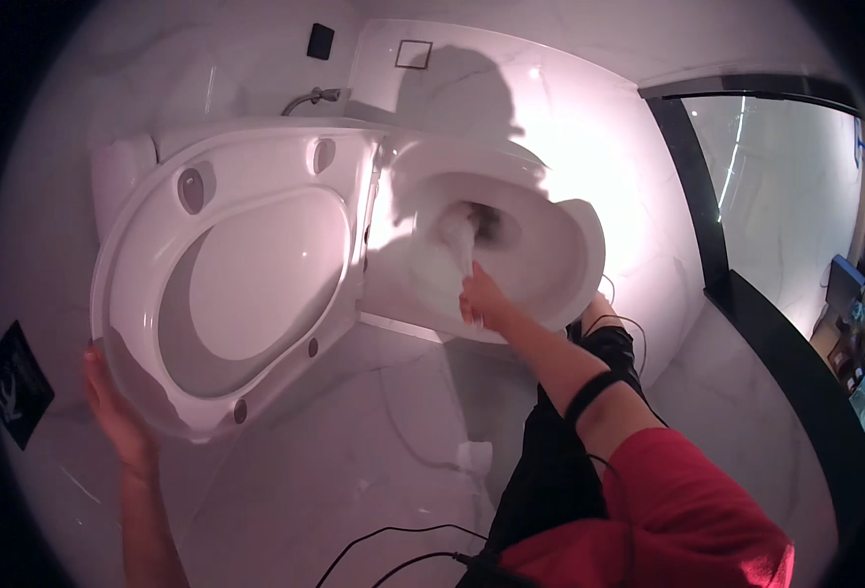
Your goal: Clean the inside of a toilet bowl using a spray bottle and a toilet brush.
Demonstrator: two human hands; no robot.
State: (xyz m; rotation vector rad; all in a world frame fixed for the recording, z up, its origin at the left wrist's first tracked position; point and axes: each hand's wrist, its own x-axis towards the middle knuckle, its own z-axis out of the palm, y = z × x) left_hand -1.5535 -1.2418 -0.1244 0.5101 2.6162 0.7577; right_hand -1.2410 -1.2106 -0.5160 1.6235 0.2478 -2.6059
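A white toilet bowl (pixel 539 272) stands before me. Over it leans my right hand (pixel 485 298), closed around the pale handle of what looks like a toilet brush (pixel 465 242). Motion blurs the brush head, which is down inside the bowl beside the dark drain opening (pixel 487 223). The white toilet seat (pixel 142 287) is raised together with the lid (pixel 267 279) behind it, whose surface shows through the seat's opening. My left hand (pixel 116 415) holds the outer edge of the raised lid, with part of the hand hidden behind the rim.
A metal hose fitting (pixel 315 97) sits on the wall behind the toilet. To the right runs a dark threshold (pixel 778 367), with assorted items (pixel 855 367) beyond it. Black cables (pixel 403 529) hang near my body. A white object (pixel 474 457) is on the tiled floor.
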